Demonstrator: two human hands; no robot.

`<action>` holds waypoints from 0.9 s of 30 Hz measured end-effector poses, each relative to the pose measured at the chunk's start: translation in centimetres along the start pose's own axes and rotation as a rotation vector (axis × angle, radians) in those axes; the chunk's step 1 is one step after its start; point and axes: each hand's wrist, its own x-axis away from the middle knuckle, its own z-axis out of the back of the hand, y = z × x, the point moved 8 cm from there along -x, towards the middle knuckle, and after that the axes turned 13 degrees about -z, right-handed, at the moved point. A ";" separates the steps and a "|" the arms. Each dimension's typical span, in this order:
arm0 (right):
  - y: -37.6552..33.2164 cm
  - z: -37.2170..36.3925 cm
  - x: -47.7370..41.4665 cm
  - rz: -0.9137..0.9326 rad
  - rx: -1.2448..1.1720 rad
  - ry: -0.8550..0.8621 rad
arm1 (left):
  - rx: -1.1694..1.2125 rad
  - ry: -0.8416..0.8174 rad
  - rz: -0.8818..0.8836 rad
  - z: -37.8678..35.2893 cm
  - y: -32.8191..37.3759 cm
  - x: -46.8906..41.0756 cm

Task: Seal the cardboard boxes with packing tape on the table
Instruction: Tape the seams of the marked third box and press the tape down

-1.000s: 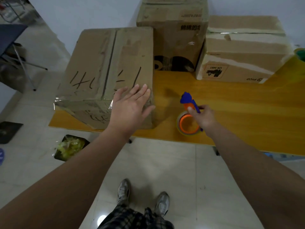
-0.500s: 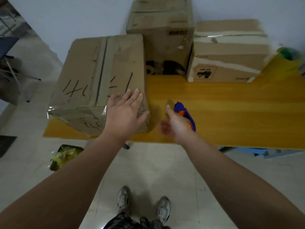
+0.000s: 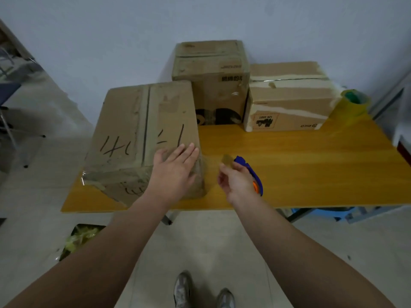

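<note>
A large cardboard box (image 3: 142, 130) with black handwriting and a taped centre seam stands at the left end of the yellow table (image 3: 300, 170), overhanging its near edge. My left hand (image 3: 173, 172) rests flat, fingers straight, on the box's near right corner. My right hand (image 3: 238, 183) grips a blue and orange tape dispenser (image 3: 243, 162) just right of that corner, above the table. A short brownish tape end shows at the dispenser's front. Clear tape hangs loose at the box's near left edge.
A tall box (image 3: 213, 85) and a lower taped box (image 3: 287, 101) stand against the wall at the back. A yellow-green tape roll (image 3: 353, 103) sits at the far right. A bin of yellow scraps (image 3: 82, 238) is on the floor, a chair (image 3: 13, 121) further left.
My right hand took the dispenser off the table and brought it left, close to the box's right side. My left hand stayed flat on the box.
</note>
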 end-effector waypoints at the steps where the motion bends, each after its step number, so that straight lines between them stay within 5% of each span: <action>1: -0.5 0.4 0.4 0.070 0.014 0.033 | -0.015 -0.009 -0.026 0.2 0.0 0.1; 15: 2.8 -1.7 0.1 0.150 -0.014 0.079 | -0.022 0.027 -0.085 -0.1 -2.7 2.3; 22: 3.9 -3.4 0.7 0.209 0.003 -0.051 | -0.010 0.036 -0.069 -0.4 -3.0 2.4; 27: 4.1 -3.0 0.7 0.346 0.263 -0.022 | 0.041 0.072 -0.046 -0.2 -3.1 2.6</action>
